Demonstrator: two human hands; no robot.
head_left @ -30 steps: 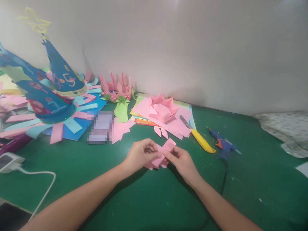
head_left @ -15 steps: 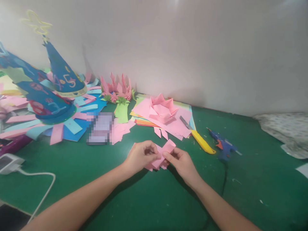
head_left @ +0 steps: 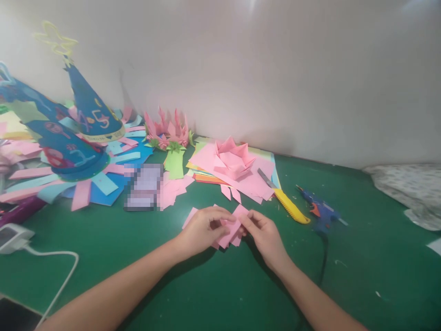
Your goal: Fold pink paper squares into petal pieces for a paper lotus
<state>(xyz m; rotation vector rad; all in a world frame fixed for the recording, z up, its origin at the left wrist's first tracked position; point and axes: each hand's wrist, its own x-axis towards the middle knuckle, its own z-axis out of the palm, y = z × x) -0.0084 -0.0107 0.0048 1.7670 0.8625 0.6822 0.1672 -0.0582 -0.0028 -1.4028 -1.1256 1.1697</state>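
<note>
Small pink paper pieces (head_left: 225, 235) lie in a loose, overlapping pile on the green table, between my two hands. My right hand (head_left: 267, 234) pinches the upper right corner of the top pink paper (head_left: 237, 217) between thumb and fingers. From the other side, my left hand (head_left: 203, 230) curves over the same paper. Its thumb and forefinger tips rest on the paper with a gap showing between them, and its other fingers are partly hidden. Another pink corner (head_left: 189, 216) sticks out behind my left hand.
A yellow cutter (head_left: 291, 207) and a blue glue gun (head_left: 322, 211) lie to the right. Behind are a folded pink paper flower (head_left: 234, 158) on stacked sheets and a pink paper crown (head_left: 167, 128). A phone-like blurred object (head_left: 144, 186) and blue cone hats (head_left: 91, 110) stand left.
My left thumb and forefinger have moved apart over the paper. The raised, curled pink edge now lies flatter, and my right fingers have shifted to its upper corner.
</note>
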